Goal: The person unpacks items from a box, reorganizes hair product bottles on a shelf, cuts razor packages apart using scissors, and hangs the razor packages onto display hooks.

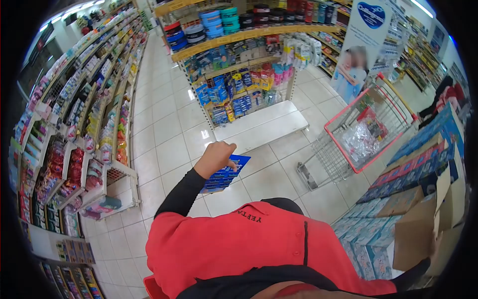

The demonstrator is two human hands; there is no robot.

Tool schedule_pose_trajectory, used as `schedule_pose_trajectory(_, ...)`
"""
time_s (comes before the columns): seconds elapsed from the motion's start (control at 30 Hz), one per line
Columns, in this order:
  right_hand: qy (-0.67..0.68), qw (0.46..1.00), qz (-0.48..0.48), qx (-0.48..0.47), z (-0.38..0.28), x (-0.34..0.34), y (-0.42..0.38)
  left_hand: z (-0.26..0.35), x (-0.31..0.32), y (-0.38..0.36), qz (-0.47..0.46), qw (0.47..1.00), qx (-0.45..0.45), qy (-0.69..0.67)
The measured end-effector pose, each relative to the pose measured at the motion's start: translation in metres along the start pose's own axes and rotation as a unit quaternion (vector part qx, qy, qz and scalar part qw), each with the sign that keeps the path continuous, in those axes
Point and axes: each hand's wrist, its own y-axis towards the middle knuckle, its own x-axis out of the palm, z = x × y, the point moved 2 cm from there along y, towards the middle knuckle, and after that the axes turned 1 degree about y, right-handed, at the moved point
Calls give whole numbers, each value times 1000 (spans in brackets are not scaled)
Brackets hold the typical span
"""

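Beyond the card (219, 182) in the left hand (215, 157) stood a rack (264, 123); shelves (120, 174) lay left, a cart (340, 150) and boxes (371, 249) right.

Polo shirt (234, 241), red, black lettering and dark stripe; sleeve (180, 193), black; display card (223, 178), blue with paler printed rows. Shopping cart (340, 149), grey wire, red rim, yellow handle; floor tiles (167, 130), glossy white, darker joints. Banner (354, 41), whitish with blue heart; gondola base shelf (264, 122), white; shelf edging (239, 38), yellow; open carton (414, 236), brown.
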Motion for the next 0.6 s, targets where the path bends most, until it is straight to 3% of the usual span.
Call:
schedule_pose_trajectory(0.07, -83, 996, 30, -16, 5, -1, 15, 18, 1, 6, -68, 997, 43, 1)
schedule_pose_trajectory(0.1, -128, 983, 36, -127, -6, -4, 7, 25, 3, 11, -71, 995, 63, 1)
schedule_pose_trajectory(0.13, -34, 985, 150, -76, -5, -2, 10, 32, 5, 17, -90, 991, 90, -30)
schedule_pose_trajectory(0.17, 68, 994, 42, -69, -19, 4, -4, 41, 8, 25, -113, 984, 122, -60)
schedule_pose_trajectory(0.23, -167, 971, 29, -166, 10, 6, 18, 75, -8, 41, -136, 970, 188, -72)
schedule_pose_trajectory(0.33, -132, 972, 17, -191, 7, 9, 30, 126, -31, 64, -154, 928, 284, -189)
schedule_pose_trajectory(0.37, -280, 952, 13, -123, -31, 9, 10, 147, -41, 69, -161, 913, 314, -203)
schedule_pose_trajectory(0.4, -259, 956, 5, -137, -12, 10, 26, 167, -48, 73, -147, 903, 346, -210)
schedule_pose_trajectory(0.43, -312, 917, 44, -245, 41, 18, 58, 185, -55, 78, -133, 891, 376, -217)
schedule_pose_trajectory(0.47, -291, 956, -20, 36, -68, 13, -6, 204, -64, 82, -141, 885, 386, -219)
schedule_pose_trajectory(0.5, -375, 926, -12, -40, -43, 14, 11, 222, -69, 87, -148, 881, 391, -220)
schedule_pose_trajectory(0.53, -331, 942, 34, -49, -55, 5, 5, 239, -70, 92, -158, 866, 421, -218)
schedule_pose_trajectory(0.57, -276, 949, 155, -7, -42, -8, 11, 251, -75, 97, -116, 850, 432, -278)
schedule_pose_trajectory(0.6, -249, 945, 212, 8, -105, -25, -33, 260, -77, 102, -74, 831, 434, -339)
